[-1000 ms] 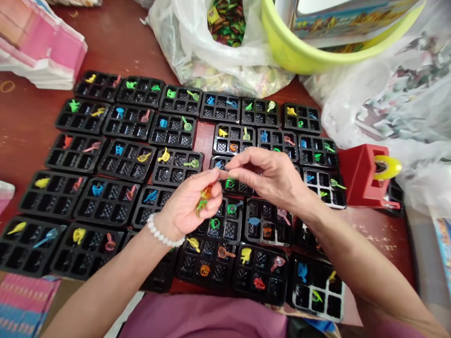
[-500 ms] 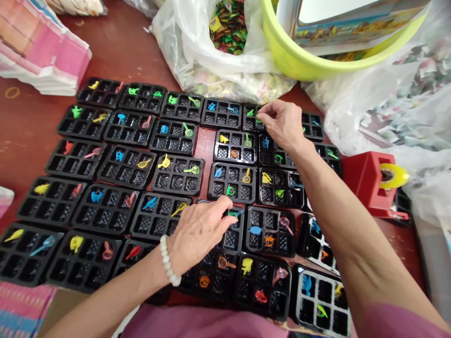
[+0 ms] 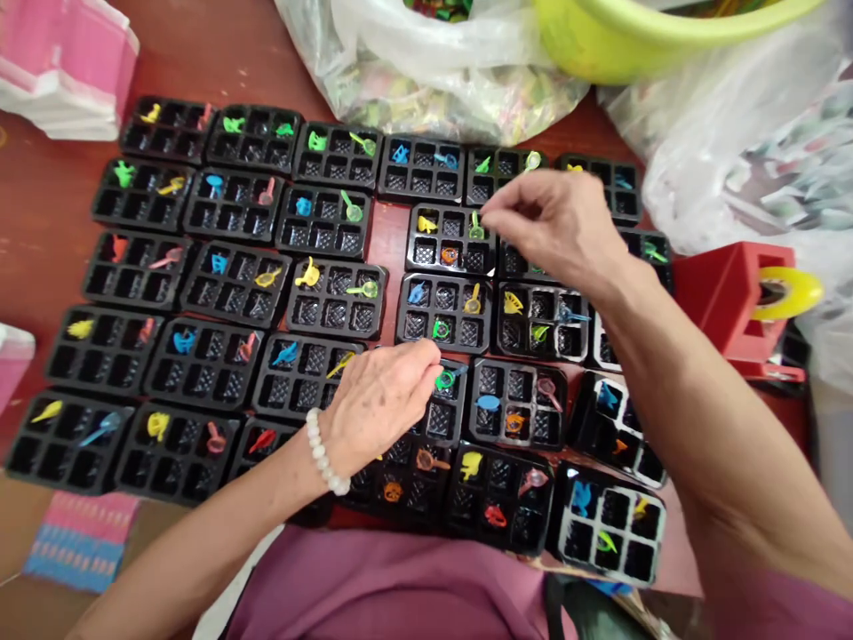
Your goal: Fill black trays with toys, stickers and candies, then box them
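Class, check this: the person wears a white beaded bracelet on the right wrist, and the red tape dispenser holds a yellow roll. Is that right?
Not quite. The head view shows the white beaded bracelet on the wrist behind the left hand; the red tape dispenser does hold a yellow roll.

Our right hand (image 3: 560,227) and left hand (image 3: 379,404) reach over black, six-compartment plastic trays (image 3: 337,289), rowed up to the front edge of our reddish-brown desk (image 3: 200,44); a red tape dispenser (image 3: 723,307) stands near its right edge.
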The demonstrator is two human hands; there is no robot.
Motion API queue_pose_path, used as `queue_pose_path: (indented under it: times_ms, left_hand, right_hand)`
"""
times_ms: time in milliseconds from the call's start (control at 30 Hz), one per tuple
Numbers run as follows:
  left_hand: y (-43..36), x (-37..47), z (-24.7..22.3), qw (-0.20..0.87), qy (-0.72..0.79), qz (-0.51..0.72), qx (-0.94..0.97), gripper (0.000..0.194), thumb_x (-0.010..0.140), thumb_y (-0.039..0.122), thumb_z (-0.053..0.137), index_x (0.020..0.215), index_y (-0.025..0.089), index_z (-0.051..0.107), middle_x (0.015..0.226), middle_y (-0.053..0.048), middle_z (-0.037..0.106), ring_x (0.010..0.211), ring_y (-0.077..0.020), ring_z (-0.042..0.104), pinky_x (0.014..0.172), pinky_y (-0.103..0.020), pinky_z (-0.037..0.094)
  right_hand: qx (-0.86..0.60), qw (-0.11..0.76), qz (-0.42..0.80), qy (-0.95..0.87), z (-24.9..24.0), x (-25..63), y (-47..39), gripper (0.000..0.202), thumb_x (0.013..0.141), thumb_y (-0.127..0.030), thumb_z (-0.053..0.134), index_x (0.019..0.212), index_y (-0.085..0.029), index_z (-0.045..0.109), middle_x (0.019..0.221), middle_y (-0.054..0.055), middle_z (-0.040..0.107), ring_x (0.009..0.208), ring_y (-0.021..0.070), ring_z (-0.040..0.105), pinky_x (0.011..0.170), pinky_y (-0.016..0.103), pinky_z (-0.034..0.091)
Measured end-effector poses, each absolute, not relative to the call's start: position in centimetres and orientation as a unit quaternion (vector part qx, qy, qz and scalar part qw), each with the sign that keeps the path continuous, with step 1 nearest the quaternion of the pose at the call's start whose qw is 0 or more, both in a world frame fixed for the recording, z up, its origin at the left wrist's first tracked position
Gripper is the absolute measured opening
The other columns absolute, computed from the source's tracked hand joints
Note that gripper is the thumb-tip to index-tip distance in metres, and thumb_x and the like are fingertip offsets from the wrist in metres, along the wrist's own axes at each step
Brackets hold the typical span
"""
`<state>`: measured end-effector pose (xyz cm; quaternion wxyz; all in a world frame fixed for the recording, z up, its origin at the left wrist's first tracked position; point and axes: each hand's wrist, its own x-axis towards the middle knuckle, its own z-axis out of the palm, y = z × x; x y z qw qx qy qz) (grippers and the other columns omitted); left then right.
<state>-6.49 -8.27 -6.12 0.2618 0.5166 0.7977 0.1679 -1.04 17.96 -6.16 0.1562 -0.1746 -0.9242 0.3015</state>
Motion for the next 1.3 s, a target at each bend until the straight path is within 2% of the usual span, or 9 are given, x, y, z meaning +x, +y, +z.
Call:
queue_pose_path:
  times_ms: [67, 133, 300, 433, 567, 767, 1033, 1167, 1300]
  left_hand:
    - [-8.4, -6.9, -5.7, 0.255, 0.799, 0.191, 0.510, 0.020, 0.102, 0.027, 0.049, 0.094, 0.022, 0.067, 0.077, -0.002, 0.069, 0.067, -0.0180, 0.060, 0.067, -0.029, 0.038]
    - [-8.8, -7.3, -5.3, 0.247, 0.805, 0.213, 0.495, 0.017, 0.101, 0.025, 0.052, 0.095, 0.021, 0.068, 0.072, 0.000, 0.066, 0.060, -0.0159, 0.055, 0.065, -0.029, 0.037]
    - [-10.0, -7.6, -4.7, 0.234, 0.815, 0.250, 0.467, 0.014, 0.098, 0.022, 0.055, 0.092, 0.020, 0.068, 0.064, 0.002, 0.062, 0.054, -0.0131, 0.049, 0.061, -0.027, 0.035]
    - [-11.0, -7.2, -4.8, 0.220, 0.816, 0.262, 0.465, 0.013, 0.097, 0.021, 0.057, 0.091, 0.020, 0.068, 0.063, 0.003, 0.059, 0.052, -0.0122, 0.046, 0.062, -0.026, 0.035]
    - [-11.5, -6.9, -4.8, 0.230, 0.820, 0.264, 0.453, 0.014, 0.098, 0.022, 0.056, 0.092, 0.020, 0.068, 0.064, 0.003, 0.060, 0.054, -0.0123, 0.047, 0.062, -0.026, 0.035]
    - [-11.9, -6.8, -5.2, 0.247, 0.822, 0.257, 0.445, 0.014, 0.098, 0.022, 0.055, 0.091, 0.020, 0.067, 0.064, 0.004, 0.059, 0.053, -0.0115, 0.045, 0.061, -0.026, 0.034]
    - [-12.0, -6.7, -6.3, 0.231, 0.822, 0.269, 0.446, 0.011, 0.097, 0.017, 0.058, 0.090, 0.019, 0.067, 0.065, 0.005, 0.059, 0.053, -0.0108, 0.045, 0.060, -0.025, 0.033]
    - [-11.9, -6.8, -6.0, 0.227, 0.820, 0.275, 0.448, 0.011, 0.097, 0.017, 0.059, 0.091, 0.018, 0.068, 0.068, 0.004, 0.063, 0.053, -0.0109, 0.047, 0.061, -0.026, 0.034]
    - [-11.5, -6.6, -5.7, 0.242, 0.805, 0.293, 0.455, 0.012, 0.097, 0.018, 0.060, 0.100, 0.017, 0.071, 0.075, 0.001, 0.070, 0.060, -0.0125, 0.056, 0.064, -0.026, 0.039]
  right_hand:
    - [-0.075, 0.094, 0.361, -0.925, -5.4, 0.9, 14.8, 0.010, 0.092, -0.017, 0.067, 0.087, -0.017, 0.076, 0.084, 0.003, 0.075, 0.078, 0.0181, 0.068, 0.074, 0.032, 0.053]
    - [0.001, 0.027, 0.357, -0.934, -5.2, 2.8, 11.8, 0.010, 0.091, -0.013, 0.067, 0.087, -0.017, 0.075, 0.084, 0.003, 0.073, 0.076, 0.0163, 0.065, 0.072, 0.030, 0.050]
    - [0.001, -0.080, 0.188, -0.979, -5.5, 5.5, 7.8, 0.010, 0.096, -0.018, 0.063, 0.091, -0.017, 0.073, 0.088, 0.007, 0.068, 0.078, 0.0188, 0.060, 0.066, 0.030, 0.040]
    - [-0.004, -0.120, 0.131, -0.984, -5.3, 5.5, 6.6, 0.010, 0.096, -0.018, 0.062, 0.092, -0.019, 0.071, 0.091, 0.008, 0.068, 0.081, 0.0220, 0.061, 0.066, 0.033, 0.038]
    - [-0.028, -0.123, 0.083, -0.989, -5.0, 5.0, 5.1, 0.016, 0.097, -0.016, 0.056, 0.089, -0.019, 0.069, 0.092, 0.011, 0.070, 0.082, 0.0253, 0.064, 0.066, 0.037, 0.038]
    - [-0.097, -0.136, 0.064, -0.984, -4.6, 4.8, 3.1, 0.018, 0.095, -0.009, 0.052, 0.087, -0.016, 0.065, 0.088, 0.011, 0.069, 0.079, 0.0228, 0.066, 0.061, 0.035, 0.034]
    - [-0.122, -0.165, 0.063, -0.977, -4.2, 4.9, 2.7, 0.018, 0.100, -0.015, 0.048, 0.091, -0.016, 0.063, 0.090, 0.008, 0.066, 0.081, 0.0220, 0.067, 0.058, 0.032, 0.028]
    - [-0.109, -0.105, 0.097, -0.984, -4.4, 5.6, 3.6, 0.017, 0.100, -0.016, 0.051, 0.090, -0.016, 0.064, 0.085, 0.005, 0.065, 0.075, 0.0188, 0.063, 0.057, 0.030, 0.028]
    - [-0.112, -0.033, 0.183, -0.976, -4.3, 6.0, 4.9, 0.017, 0.099, -0.016, 0.054, 0.085, -0.016, 0.064, 0.080, 0.003, 0.064, 0.067, 0.0138, 0.057, 0.057, 0.026, 0.032]
